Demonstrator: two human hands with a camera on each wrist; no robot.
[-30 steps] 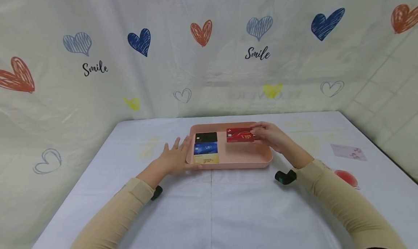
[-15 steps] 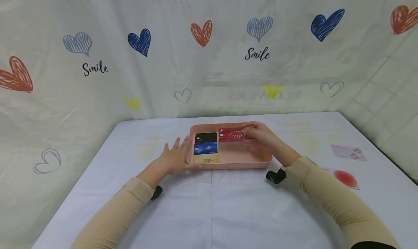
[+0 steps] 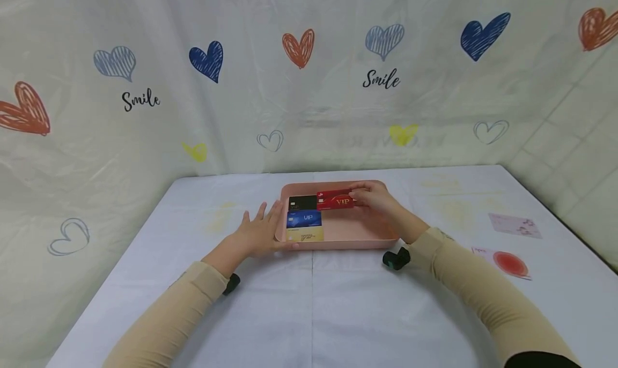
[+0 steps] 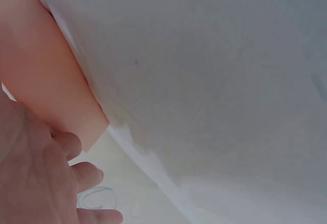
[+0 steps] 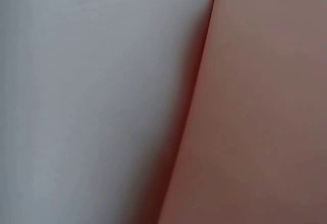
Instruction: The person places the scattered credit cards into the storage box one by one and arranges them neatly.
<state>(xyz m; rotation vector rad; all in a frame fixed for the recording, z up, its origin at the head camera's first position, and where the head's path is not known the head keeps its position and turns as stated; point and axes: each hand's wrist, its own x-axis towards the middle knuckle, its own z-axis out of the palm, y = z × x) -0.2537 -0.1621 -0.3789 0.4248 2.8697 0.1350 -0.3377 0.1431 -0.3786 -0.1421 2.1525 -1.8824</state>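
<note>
- tray [image 3: 359,228] near table's [image 3: 309,303] back edge
- three cards [image 3: 304,219] front-to-back, tray's left edge
- fourth card [image 3: 333,200] at rear card's [image 3: 302,203] right end
- left hand [image 3: 258,235]: tray's front-left corner
- right hand [image 3: 376,198]: fourth card's right end

I'm getting a pretty blurry right wrist feed: the pink tray [image 5: 250,106] is filling the 3 o'clock side, a dark red strip [image 5: 157,191] is running from 12 to 6, white tabletop [image 5: 82,101] is sitting toward 9.

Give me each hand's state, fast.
Left hand: open, fingers spread at the left end of the pink tray.
Right hand: holding the red VIP card by its right end.
</note>
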